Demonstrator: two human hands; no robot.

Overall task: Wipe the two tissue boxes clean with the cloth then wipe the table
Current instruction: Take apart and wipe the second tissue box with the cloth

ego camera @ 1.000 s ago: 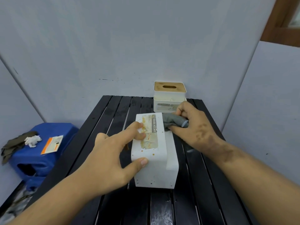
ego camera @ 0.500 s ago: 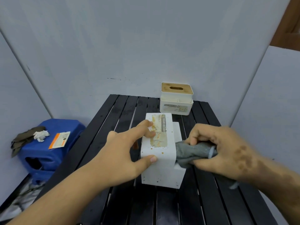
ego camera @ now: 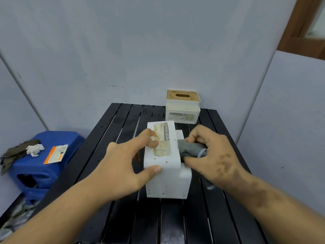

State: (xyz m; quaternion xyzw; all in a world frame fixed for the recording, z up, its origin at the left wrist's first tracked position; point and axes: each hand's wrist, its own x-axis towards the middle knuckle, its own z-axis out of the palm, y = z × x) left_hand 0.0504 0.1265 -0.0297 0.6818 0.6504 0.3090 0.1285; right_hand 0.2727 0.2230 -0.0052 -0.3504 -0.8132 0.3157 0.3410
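A white tissue box (ego camera: 167,180) lies on its side in the middle of the black slatted table (ego camera: 123,124), its stained label facing up. My left hand (ego camera: 121,164) grips its left edge, fingers on top and thumb on the near face. My right hand (ego camera: 214,155) holds a bunched grey cloth (ego camera: 190,149) against the box's right side. A second white tissue box (ego camera: 182,107) with a wooden lid stands upright at the table's far right corner.
Left of the table a blue plastic stool (ego camera: 44,166) carries an orange-and-white packet (ego camera: 56,154), a crumpled white tissue (ego camera: 35,149) and a dark rag (ego camera: 14,154). Grey wall panels close in behind and on the right.
My right hand drew the cloth from the far end of the box's right side towards me, then moved it slightly back away. My left hand kept its grip on the box.
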